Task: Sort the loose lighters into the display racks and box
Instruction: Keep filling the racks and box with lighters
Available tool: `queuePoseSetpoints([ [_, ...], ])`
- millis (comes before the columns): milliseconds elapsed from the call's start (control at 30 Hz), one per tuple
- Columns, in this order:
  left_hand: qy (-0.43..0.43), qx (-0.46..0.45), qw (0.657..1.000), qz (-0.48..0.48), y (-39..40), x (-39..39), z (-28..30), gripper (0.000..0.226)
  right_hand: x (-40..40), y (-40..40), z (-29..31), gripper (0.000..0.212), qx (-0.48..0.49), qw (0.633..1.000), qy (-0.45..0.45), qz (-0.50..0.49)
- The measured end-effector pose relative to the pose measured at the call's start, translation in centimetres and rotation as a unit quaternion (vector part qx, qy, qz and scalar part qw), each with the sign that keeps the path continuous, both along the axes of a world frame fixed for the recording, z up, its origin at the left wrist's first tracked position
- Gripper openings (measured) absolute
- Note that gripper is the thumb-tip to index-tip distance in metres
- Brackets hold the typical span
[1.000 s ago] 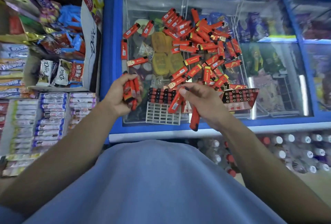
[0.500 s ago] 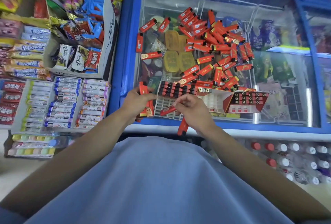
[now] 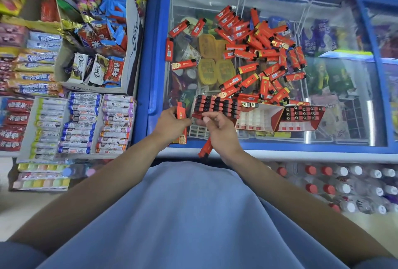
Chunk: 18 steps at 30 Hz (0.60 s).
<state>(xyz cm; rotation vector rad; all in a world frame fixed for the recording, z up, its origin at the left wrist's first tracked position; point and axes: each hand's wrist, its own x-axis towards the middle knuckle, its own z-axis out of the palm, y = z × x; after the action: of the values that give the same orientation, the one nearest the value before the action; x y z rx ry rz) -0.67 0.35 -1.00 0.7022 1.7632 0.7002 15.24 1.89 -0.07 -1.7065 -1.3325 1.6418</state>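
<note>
Lighters (image 3: 256, 57) heaped on freezer lid (image 3: 336, 75), both hands' fingers (image 3: 210, 118) gripping lighters by white rack (image 3: 199, 131), candy shelves (image 3: 81, 122) left.

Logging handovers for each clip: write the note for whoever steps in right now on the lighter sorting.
Left hand: shut on a few red lighters, at the freezer's near edge.
Right hand: fingers at the near rack, with one lighter tucked under the palm, pointing down.
Done: the near rack holds rows of lighters, though its front slots are empty; the open box to its right is partly filled.
Left: the big loose pile across the freezer lid, plus strays at the left, still needs sorting. The white tray between rack and box has many free slots.
</note>
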Motion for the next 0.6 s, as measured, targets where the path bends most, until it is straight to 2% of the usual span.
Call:
queuePoseSetpoints([
  [200,0.001,-0.004,0.999,-0.034,0.0,0.0,0.1,0.022,-0.6,0.1,-0.1,0.004,0.046,0.997,-0.032,-0.045],
  [433,-0.007,0.003,0.999,-0.042,0.2,0.1,-0.1,0.017,-1.7,1.1,0.9,0.029,0.101,0.986,-0.119,-0.063],
  [533,-0.019,0.011,0.999,-0.024,0.3,0.2,0.0,0.011,-1.6,0.7,1.8,0.032,0.098,0.985,-0.112,-0.09],
  [600,-0.036,0.008,0.999,-0.012,0.4,0.1,0.1,0.011,-0.9,0.5,2.8,0.036,0.029,0.988,-0.054,-0.141],
])
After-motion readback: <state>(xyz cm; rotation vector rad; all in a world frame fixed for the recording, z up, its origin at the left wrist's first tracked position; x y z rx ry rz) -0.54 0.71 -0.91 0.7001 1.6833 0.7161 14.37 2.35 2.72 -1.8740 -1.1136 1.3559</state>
